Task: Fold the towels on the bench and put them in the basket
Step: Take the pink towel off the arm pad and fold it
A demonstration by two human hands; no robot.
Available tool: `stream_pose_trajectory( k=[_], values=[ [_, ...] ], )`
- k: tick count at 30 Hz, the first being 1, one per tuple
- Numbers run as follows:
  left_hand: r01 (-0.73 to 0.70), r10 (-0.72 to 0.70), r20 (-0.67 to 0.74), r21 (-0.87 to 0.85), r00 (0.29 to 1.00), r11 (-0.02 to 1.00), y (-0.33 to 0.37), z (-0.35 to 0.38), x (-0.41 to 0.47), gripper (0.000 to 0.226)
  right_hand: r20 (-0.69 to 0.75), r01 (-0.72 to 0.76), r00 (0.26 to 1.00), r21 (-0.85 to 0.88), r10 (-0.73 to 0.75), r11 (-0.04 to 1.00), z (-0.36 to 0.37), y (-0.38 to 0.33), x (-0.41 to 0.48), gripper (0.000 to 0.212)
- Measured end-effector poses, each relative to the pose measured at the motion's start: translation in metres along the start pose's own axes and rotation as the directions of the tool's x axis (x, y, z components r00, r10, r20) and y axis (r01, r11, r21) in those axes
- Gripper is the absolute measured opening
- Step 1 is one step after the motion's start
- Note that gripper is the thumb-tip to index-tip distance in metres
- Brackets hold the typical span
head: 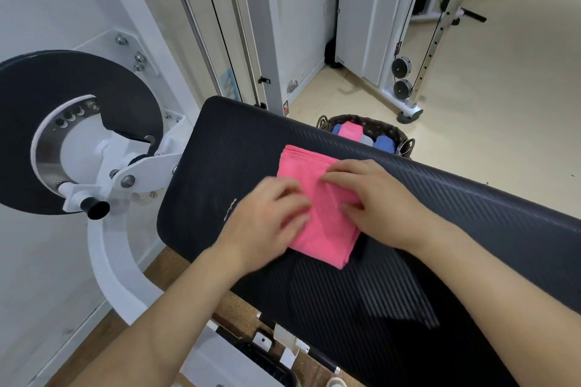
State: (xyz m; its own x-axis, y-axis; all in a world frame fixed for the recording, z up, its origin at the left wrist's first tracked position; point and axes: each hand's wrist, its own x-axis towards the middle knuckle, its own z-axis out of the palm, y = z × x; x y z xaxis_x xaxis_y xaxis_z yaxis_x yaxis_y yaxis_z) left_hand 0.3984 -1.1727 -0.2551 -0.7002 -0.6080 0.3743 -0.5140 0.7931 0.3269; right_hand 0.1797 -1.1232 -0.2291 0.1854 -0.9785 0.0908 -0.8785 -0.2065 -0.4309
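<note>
Folded pink microfibre towel laid on black ribbed padded bench. Pressed flat under left hand and right hand, fingers spread, nothing gripped. Judged soft, light, limp; best pinched at stacked edges for lift to wicker basket.

Both forearms are bare from the lower frame edge to the wrists, with no sleeve showing. The left hand and the right hand wear no gloves. The left one is slightly blurred.
</note>
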Motion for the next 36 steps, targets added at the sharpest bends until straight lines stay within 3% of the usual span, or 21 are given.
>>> stream_pose_trajectory(
  k=[2,4,7,10,12,16,19,24,26,28,31,33,36],
  values=[
    [0.020,-0.023,0.121,0.028,0.992,0.999,-0.003,0.010,-0.025,0.039,0.051,-0.032,0.998,0.100,0.027,0.994,-0.008,0.003,0.000,0.055],
    [0.008,-0.024,0.185,0.085,0.982,0.996,-0.005,0.020,-0.037,0.050,-0.017,-0.046,0.999,0.100,0.047,0.994,-0.008,-0.003,-0.006,0.046],
    [-0.045,0.000,0.231,0.187,0.973,0.981,-0.005,0.026,-0.039,0.062,-0.254,-0.003,0.966,-0.190,-0.046,0.982,0.008,-0.030,-0.030,0.032],
    [-0.080,0.017,0.253,0.242,0.967,0.967,-0.007,0.025,-0.040,0.065,-0.078,0.096,0.987,-0.392,-0.137,0.915,0.044,-0.048,-0.065,0.057],
    [-0.103,0.047,0.224,0.243,0.973,0.964,-0.010,0.024,-0.040,0.058,0.031,0.103,0.995,-0.431,-0.100,0.896,0.064,-0.042,-0.079,0.069],
    [-0.115,0.075,0.165,0.247,0.983,0.962,-0.012,0.030,-0.041,0.055,-0.023,0.074,0.995,-0.451,-0.094,0.890,0.072,-0.028,-0.079,0.057],
    [-0.091,0.051,0.146,0.284,0.988,0.954,0.002,0.027,-0.044,0.051,-0.089,0.123,0.981,-0.399,-0.172,0.909,0.061,-0.025,-0.071,0.039],
    [0.104,-0.152,0.160,0.275,0.975,0.956,0.062,0.029,-0.067,0.041,-0.033,0.164,0.984,-0.205,-0.174,0.965,0.027,-0.017,-0.063,0.037],
    [0.217,-0.250,0.191,0.175,0.949,0.960,0.092,0.038,-0.078,0.031,-0.070,0.104,0.991,-0.136,-0.114,0.985,0.025,-0.017,-0.071,0.037],
    [0.338,-0.343,0.233,0.061,0.910,0.939,0.115,0.048,-0.085,0.039,-0.103,-0.004,0.995,0.047,0.009,0.999,0.026,-0.017,-0.083,0.036],
    [0.464,-0.445,0.253,-0.018,0.859,0.886,0.129,0.055,-0.089,0.058,-0.010,-0.200,0.974,0.421,0.225,0.885,0.020,-0.015,-0.094,0.031],
    [0.515,-0.478,0.258,-0.096,0.840,0.852,0.130,0.054,-0.091,0.065,0.029,-0.266,0.958,0.456,0.284,0.849,0.017,-0.014,-0.097,0.038],
    [0.550,-0.502,0.247,-0.198,0.829,0.811,0.124,0.055,-0.094,0.052,0.051,-0.291,0.956,0.324,0.290,0.900,0.010,-0.013,-0.092,0.044]
  ],
)
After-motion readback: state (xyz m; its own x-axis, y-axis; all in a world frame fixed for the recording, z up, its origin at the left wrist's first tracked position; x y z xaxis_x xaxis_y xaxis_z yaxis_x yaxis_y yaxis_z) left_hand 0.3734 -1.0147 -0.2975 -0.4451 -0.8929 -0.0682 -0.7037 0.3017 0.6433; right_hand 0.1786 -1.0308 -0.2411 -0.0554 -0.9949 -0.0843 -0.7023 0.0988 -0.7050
